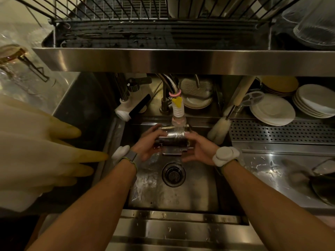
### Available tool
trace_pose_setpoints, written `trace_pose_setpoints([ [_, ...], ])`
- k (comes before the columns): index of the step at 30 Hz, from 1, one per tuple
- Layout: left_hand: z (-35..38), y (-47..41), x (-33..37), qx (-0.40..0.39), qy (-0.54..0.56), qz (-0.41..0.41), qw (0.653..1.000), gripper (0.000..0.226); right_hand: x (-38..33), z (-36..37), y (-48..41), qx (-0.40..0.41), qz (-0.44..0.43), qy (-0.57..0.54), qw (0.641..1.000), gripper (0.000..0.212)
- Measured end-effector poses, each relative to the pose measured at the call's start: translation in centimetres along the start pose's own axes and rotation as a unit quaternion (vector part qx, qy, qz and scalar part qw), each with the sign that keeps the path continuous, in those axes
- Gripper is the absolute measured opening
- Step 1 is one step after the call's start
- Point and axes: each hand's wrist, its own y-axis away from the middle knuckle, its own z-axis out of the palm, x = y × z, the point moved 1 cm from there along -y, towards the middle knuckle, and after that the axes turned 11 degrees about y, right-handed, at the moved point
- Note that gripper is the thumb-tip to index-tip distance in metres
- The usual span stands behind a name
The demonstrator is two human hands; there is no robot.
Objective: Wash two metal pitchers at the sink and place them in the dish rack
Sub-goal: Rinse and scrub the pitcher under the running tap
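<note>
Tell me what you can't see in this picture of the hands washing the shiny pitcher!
All in the head view:
- Pitcher: the left hand and right hand cover its ends, and it lies sideways, so its inside is hidden.
- Second pitcher: none can be made out.
- Water: the stream from the faucet hose is blurred.
- Dish rack: cut off by the top edge.
- Dark pan: cut off by the right edge.

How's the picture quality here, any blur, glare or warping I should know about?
Head view: dim, warm light; the rubber glove at left is close and out of focus; wide-angle bending curves the shelf edge; glare streaks the wet sink; the pitcher between left hand and right hand looks sharp.
</note>
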Motion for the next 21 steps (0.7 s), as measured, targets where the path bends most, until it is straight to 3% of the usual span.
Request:
trace_pose_setpoints([
  [2, 0.4, 0.5, 0.0, -0.021, -0.012, 0.024, 0.999, 0.051, -0.5, 0.2, -0.6, 0.046, 0.019, -0.010, 0.999, 0.065],
  [4, 0.6, 0.6, -0.1, -0.026, -0.025, 0.024, 0.999, 0.057, -0.7, 0.4, -1.0, 0.098, 0.018, -0.003, 0.995, 0.059],
  [6, 0.8, 0.6, -0.3, -0.010, -0.063, -0.025, 0.998, 0.056, -0.5, 0.4, -1.1, 0.124, -0.004, 0.009, 0.992, 0.056],
  [9, 0.7, 0.5, -0.5, 0.065, -0.094, -0.118, 0.986, 0.093, -0.2, 0.0, -1.4, 0.139, -0.033, 0.050, 0.988, 0.069],
  [13, 1.7, 0.8, -0.6, 0.091, -0.125, -0.140, 0.978, 0.051, 0.3, 0.1, -1.4, 0.126, -0.059, 0.104, 0.985, 0.074],
  [15, 2.0, 1.0, -0.4, 0.080, -0.115, -0.099, 0.985, 0.033, 0.2, 0.3, -1.3, 0.120, -0.065, 0.085, 0.987, 0.083],
  [17, 1.7, 0.7, -0.5, 0.054, -0.101, -0.052, 0.992, 0.034, -0.2, 0.4, -1.3, 0.121, -0.026, 0.047, 0.991, 0.089],
  [19, 1.6, 0.8, -0.7, 0.023, -0.082, -0.009, 0.996, 0.043, -0.8, 0.6, -0.6, 0.130, 0.066, 0.059, 0.988, 0.072],
  [21, 1.7, 1.1, -0.7, -0.004, -0.067, 0.029, 0.997, 0.052, -0.8, 0.6, -0.4, 0.127, 0.126, 0.058, 0.982, 0.068],
])
